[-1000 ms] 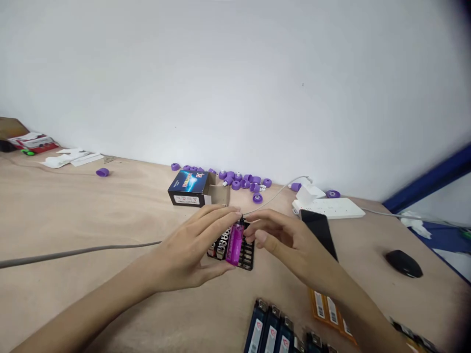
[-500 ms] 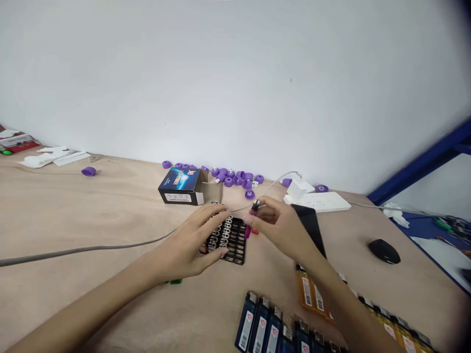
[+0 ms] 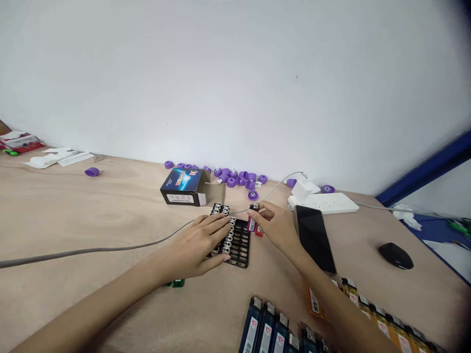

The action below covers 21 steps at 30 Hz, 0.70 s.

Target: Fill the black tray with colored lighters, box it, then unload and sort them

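Observation:
My left hand [image 3: 202,242] lies with stretched fingers over the left side of a black slotted tray [image 3: 241,245]. Metal lighter tops [image 3: 228,240] stand in rows under and beside those fingers, while the tray's right columns have open slots. Between thumb and fingers, my right hand [image 3: 275,223] pinches a purple lighter [image 3: 251,223] just right of the tray, its metal top upward and its label facing me. Partly hidden by my right fingers, a red lighter [image 3: 259,231] is right beside the purple one. Green lighters [image 3: 178,283] show in part below my left wrist.
Blue lighters [image 3: 265,328] and orange lighters [image 3: 382,326] lie in rows at the front right. Behind the tray are an open box [image 3: 184,184] and several purple caps [image 3: 241,179]. A cable [image 3: 110,249], phone [image 3: 314,238], power strip [image 3: 327,202] and mouse [image 3: 396,255] also lie here.
My right hand has lowered the purple lighter beside the red one and turned its label toward me. My left hand stays over the tray, its fingers closer together.

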{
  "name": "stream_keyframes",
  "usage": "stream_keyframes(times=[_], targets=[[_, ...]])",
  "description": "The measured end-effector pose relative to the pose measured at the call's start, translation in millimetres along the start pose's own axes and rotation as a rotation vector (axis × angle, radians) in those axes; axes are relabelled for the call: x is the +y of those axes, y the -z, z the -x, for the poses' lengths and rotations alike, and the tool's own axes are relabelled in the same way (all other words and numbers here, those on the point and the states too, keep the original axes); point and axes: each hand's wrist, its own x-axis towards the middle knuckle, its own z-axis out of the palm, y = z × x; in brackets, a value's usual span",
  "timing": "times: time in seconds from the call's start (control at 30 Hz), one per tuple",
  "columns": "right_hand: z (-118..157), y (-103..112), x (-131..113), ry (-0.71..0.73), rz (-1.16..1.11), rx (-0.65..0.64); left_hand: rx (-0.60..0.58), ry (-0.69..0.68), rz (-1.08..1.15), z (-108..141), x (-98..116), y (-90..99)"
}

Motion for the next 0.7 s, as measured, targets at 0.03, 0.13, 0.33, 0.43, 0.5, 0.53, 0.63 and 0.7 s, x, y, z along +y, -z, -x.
stream_keyframes(times=[0.03, 0.13, 0.33, 0.43, 0.5, 0.53, 0.63, 0.7], targets=[[-0.6, -2.4, 1.3, 0.002, -0.006, -0.005, -0.002, -0.001, -0.002, -0.1, -0.1, -0.1], [-3.9, -9.6, 4.1, 0.016, -0.028, -0.017, 0.008, -0.009, -0.006, -0.4, -0.3, -1.1], [-9.3, -24.2, 7.7, 0.061, -0.051, -0.027, 0.043, -0.036, -0.001, 0.7, -1.2, -3.4], [-8.4, -28.5, 10.4, 0.071, -0.055, -0.04, 0.039, -0.035, 0.01, 1.4, -2.0, -2.7], [-7.2, -29.8, 11.9, 0.077, -0.059, -0.051, 0.028, -0.033, 0.01, 1.2, -2.1, -1.7], [-6.7, -30.2, 12.4, 0.08, -0.062, -0.058, 0.024, -0.033, 0.012, 1.0, -2.0, -1.2], [-5.9, -30.7, 13.8, 0.089, -0.076, -0.075, 0.022, -0.031, 0.03, -0.2, -1.5, -0.2], [-5.9, -31.1, 14.9, 0.093, -0.092, -0.082, 0.018, -0.026, 0.034, -0.7, -1.5, 0.0]])
